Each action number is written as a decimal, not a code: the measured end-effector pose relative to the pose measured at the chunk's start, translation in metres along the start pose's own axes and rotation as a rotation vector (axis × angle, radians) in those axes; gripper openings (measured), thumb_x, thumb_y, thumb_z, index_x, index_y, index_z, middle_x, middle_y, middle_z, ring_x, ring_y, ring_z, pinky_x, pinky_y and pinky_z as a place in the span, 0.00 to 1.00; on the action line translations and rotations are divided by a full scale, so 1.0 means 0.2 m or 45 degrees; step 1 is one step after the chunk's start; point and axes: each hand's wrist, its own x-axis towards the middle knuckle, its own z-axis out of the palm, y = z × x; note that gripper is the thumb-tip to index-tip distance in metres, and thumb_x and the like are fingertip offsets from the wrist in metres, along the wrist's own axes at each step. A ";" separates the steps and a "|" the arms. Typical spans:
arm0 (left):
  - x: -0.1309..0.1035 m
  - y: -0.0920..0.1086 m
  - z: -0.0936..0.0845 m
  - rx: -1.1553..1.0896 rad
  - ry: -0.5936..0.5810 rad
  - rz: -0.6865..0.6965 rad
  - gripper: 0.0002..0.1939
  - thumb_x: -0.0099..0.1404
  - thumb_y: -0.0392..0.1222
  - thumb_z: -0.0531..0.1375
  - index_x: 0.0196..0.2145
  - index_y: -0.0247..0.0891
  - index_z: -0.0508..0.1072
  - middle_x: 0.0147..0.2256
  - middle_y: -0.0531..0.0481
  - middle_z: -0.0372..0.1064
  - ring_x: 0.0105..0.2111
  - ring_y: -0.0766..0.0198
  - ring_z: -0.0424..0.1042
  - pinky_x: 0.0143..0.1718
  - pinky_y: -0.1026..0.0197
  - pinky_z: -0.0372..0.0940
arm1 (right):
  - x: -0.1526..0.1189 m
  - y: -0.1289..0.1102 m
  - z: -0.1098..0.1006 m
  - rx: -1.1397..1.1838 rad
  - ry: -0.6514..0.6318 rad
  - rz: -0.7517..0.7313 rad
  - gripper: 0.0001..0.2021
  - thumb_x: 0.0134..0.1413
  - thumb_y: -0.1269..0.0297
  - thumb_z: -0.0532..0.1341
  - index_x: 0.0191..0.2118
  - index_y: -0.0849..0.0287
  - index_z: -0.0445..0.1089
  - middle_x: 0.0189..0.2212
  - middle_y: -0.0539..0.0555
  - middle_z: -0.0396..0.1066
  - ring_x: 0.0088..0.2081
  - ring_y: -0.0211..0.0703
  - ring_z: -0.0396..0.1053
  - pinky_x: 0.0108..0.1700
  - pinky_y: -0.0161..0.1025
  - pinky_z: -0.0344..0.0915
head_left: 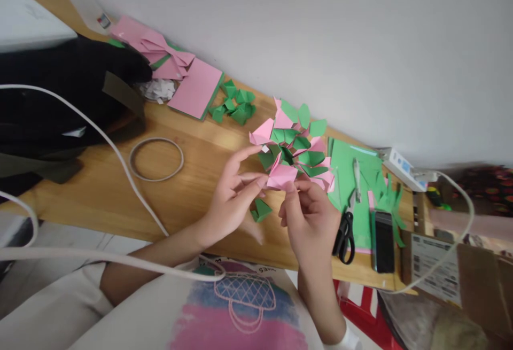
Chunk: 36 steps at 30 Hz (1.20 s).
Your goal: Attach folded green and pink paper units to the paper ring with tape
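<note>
- From where I stand, the open ring-like cluster of folded pink and green paper petals point(301, 141) is at the middle, over the far part of the table point(196, 179); I can't tell whether it rests there.
- Its far, left and right sides carry pink and green pieces, so much of it looks assembled.
- The near side seems in hand: the left hand point(224, 200) has its thumb and a finger grasping the left corner of a folded pink paper petal point(281, 176), and the right hand's point(315, 211) grip pinches its right corner.
- A small white square point(265, 149) sits on the left index fingertip.
- Left over, I'd judge, are the heap of folded green paper pieces point(242, 109) at far left and one loose green folded piece point(261, 209) near the hands.
- At far left, white paper scraps point(158, 90) seem to lie in a shallow holder, mostly hidden.
- The brown cardboard box's point(479, 275) contents, near right, I can't make out.
</note>
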 end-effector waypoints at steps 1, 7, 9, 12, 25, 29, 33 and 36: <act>0.00 0.00 0.00 -0.010 -0.014 0.004 0.23 0.63 0.36 0.62 0.55 0.44 0.64 0.32 0.55 0.76 0.29 0.68 0.76 0.33 0.68 0.72 | 0.00 0.00 0.00 0.015 -0.002 0.011 0.12 0.59 0.54 0.59 0.33 0.57 0.68 0.14 0.44 0.65 0.15 0.33 0.61 0.17 0.30 0.56; 0.01 -0.02 -0.02 0.016 -0.060 0.039 0.25 0.63 0.36 0.63 0.56 0.44 0.63 0.38 0.52 0.75 0.32 0.66 0.78 0.33 0.67 0.74 | 0.01 -0.02 0.00 0.096 -0.029 0.017 0.11 0.60 0.54 0.59 0.32 0.57 0.66 0.14 0.43 0.63 0.14 0.32 0.59 0.16 0.29 0.55; 0.01 -0.03 -0.02 0.044 -0.057 0.047 0.25 0.63 0.36 0.63 0.56 0.44 0.63 0.37 0.52 0.76 0.31 0.67 0.78 0.33 0.68 0.73 | 0.01 -0.02 0.00 0.072 -0.027 0.008 0.11 0.60 0.55 0.59 0.32 0.57 0.67 0.14 0.43 0.63 0.14 0.32 0.59 0.16 0.29 0.55; 0.01 -0.03 -0.01 0.094 -0.017 0.092 0.25 0.62 0.35 0.64 0.55 0.43 0.64 0.39 0.51 0.77 0.32 0.67 0.78 0.32 0.70 0.73 | 0.00 -0.02 0.00 0.033 -0.033 0.004 0.11 0.60 0.55 0.59 0.33 0.57 0.67 0.14 0.43 0.63 0.14 0.32 0.59 0.17 0.29 0.55; 0.01 -0.01 -0.03 0.157 0.064 0.053 0.24 0.58 0.36 0.67 0.51 0.40 0.65 0.29 0.55 0.78 0.26 0.64 0.78 0.30 0.65 0.73 | -0.05 -0.02 0.05 -0.191 -0.029 -0.182 0.07 0.61 0.62 0.57 0.36 0.59 0.68 0.13 0.41 0.61 0.14 0.31 0.59 0.19 0.29 0.52; 0.02 -0.01 -0.05 0.138 0.110 -0.017 0.22 0.57 0.36 0.68 0.48 0.40 0.68 0.28 0.55 0.78 0.25 0.65 0.78 0.29 0.66 0.71 | -0.08 -0.04 0.03 -0.329 -0.169 -0.206 0.09 0.61 0.61 0.56 0.35 0.60 0.70 0.14 0.43 0.64 0.15 0.33 0.62 0.19 0.30 0.52; 0.04 -0.01 -0.09 0.080 0.170 -0.054 0.19 0.55 0.36 0.69 0.44 0.41 0.71 0.23 0.57 0.75 0.24 0.67 0.76 0.26 0.68 0.67 | -0.11 -0.03 0.02 -0.493 -0.538 -0.362 0.09 0.62 0.64 0.55 0.37 0.60 0.71 0.18 0.47 0.71 0.18 0.36 0.67 0.23 0.32 0.56; 0.06 -0.01 -0.11 0.016 0.250 -0.102 0.18 0.52 0.37 0.70 0.41 0.41 0.72 0.22 0.57 0.75 0.23 0.67 0.75 0.23 0.68 0.65 | -0.12 -0.02 0.03 -0.757 -0.807 -0.531 0.10 0.62 0.64 0.55 0.35 0.60 0.72 0.22 0.51 0.74 0.21 0.41 0.70 0.23 0.36 0.54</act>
